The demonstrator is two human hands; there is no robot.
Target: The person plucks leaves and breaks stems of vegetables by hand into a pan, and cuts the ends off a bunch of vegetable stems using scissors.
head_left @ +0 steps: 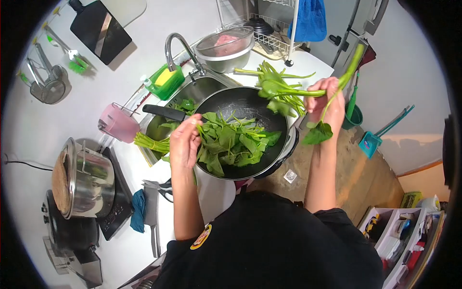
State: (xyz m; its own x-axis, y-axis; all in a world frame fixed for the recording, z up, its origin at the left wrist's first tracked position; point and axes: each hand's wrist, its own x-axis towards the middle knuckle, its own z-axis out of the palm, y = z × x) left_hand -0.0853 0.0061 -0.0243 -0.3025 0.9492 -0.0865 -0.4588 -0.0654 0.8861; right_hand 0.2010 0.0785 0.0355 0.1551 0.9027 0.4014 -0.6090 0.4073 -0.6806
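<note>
In front of the torso: a black frying pan (231,102) overlaps the steel sink (209,85), its handle (163,112) pointing left.
Leafy greens (236,144): loose leaves heaped in the pan, mostly toward its near left side.
Left hand (182,142): fingers bent together at the pan's left rim, beside the leaves; whether they pinch one, I cannot tell.
Right hand (325,98): fingers closed around a green stem (353,60), raised right of the pan, a leaf (319,133) hanging below.
Stem pile (272,79): on the tabletop (320,62), just beyond the pan's right rim.
Stem bundle (151,142): at the sink's left edge, near a pink jug (118,123).
Knife (150,212): beside a teal cloth (138,210).
</note>
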